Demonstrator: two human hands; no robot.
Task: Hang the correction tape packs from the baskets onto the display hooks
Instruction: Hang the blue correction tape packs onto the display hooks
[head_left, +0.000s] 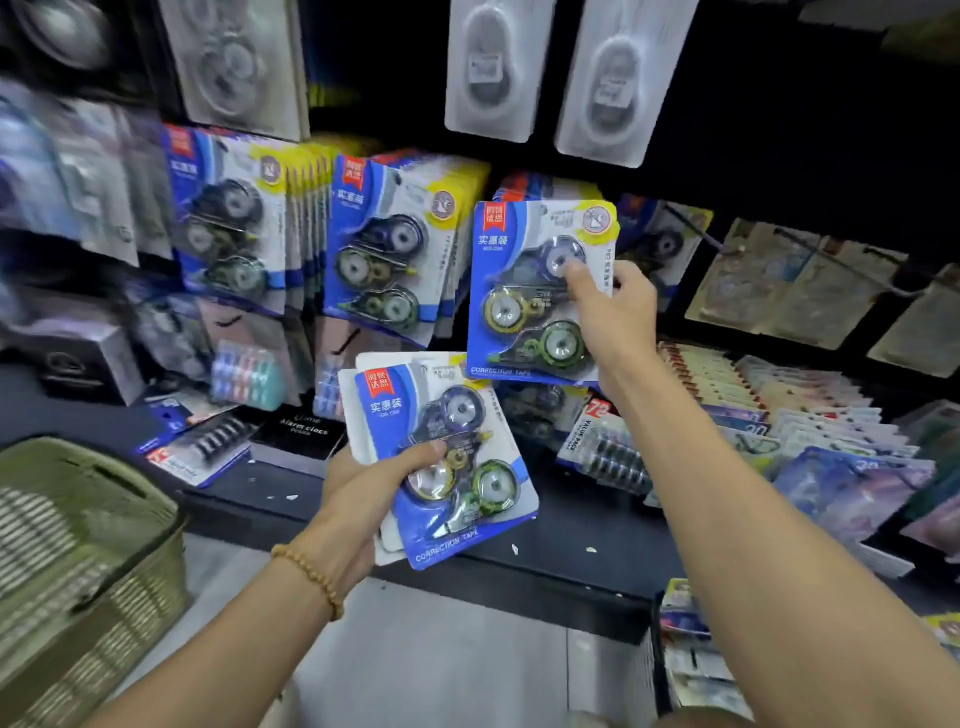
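Note:
My right hand (615, 312) pinches one blue correction tape pack (524, 291) by its right edge and holds it up against a row of the same packs hanging behind it. My left hand (363, 483) grips a small stack of correction tape packs (452, 462) lower down, thumb across the front pack. Two full rows of hung packs (384, 249) fill the display to the left, the far one (228, 223) blurred. Bare display hooks (696, 228) stick out of the dark panel to the right of my raised pack.
An olive woven basket (78, 561) stands at the lower left. A dark shelf (571, 540) below the hooks carries battery packs, boxes and rows of stationery packs on the right. White blister packs (493, 67) hang above. The floor is pale tile.

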